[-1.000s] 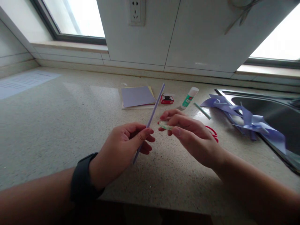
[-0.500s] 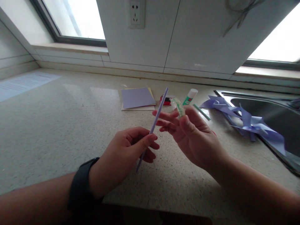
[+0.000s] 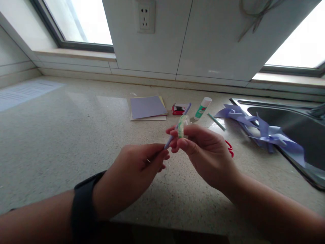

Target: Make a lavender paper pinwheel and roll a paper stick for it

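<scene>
My left hand (image 3: 134,173) pinches the near end of a thin purple paper stick (image 3: 187,109), which points away toward the back wall. My right hand (image 3: 203,152) holds a small roll of clear tape with a green core (image 3: 181,124) between thumb and fingers, right against the stick's middle. Both hands hover above the speckled countertop (image 3: 76,135). A dark watch sits on my left wrist (image 3: 82,206). Red scissor handles (image 3: 230,148) peek out from behind my right hand.
At the back lie a stack of purple and yellow paper sheets (image 3: 147,107), a small red box (image 3: 178,109), a glue stick (image 3: 201,109) and a green stick (image 3: 216,122). Purple paper pinwheels (image 3: 264,132) rest at the edge of a steel sink (image 3: 291,118).
My right hand brought the tape roll down and in against the stick. The left hand tilted the stick lower, pointing it more away from me.
</scene>
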`<action>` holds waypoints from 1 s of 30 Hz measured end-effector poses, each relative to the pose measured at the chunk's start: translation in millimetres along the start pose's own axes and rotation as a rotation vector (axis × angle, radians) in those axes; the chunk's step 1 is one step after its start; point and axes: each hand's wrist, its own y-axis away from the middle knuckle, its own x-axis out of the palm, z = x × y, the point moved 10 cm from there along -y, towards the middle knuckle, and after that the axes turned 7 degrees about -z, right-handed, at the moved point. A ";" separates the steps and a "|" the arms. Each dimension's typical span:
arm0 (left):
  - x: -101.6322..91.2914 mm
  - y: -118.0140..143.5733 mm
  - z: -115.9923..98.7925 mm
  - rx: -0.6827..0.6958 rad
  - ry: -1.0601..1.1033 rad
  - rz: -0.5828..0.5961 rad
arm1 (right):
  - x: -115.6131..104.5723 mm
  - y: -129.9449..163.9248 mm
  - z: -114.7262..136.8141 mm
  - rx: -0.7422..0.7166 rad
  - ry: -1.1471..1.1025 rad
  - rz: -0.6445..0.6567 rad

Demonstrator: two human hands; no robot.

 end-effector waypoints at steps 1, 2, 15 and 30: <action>-2.7 -0.1 -4.2 0.057 -0.069 -0.016 | -0.1 -0.1 2.2 -0.013 0.006 -0.015; -5.1 -0.2 -8.4 0.110 -0.124 -0.034 | -0.2 -0.2 4.1 -0.026 0.011 -0.028; -21.3 2.8 -38.7 0.417 -0.463 -0.216 | -5.0 -5.9 4.1 -0.081 -0.006 -0.118; -2.4 -14.0 6.2 -0.244 0.307 0.202 | -4.3 -2.8 5.3 -0.009 0.093 0.004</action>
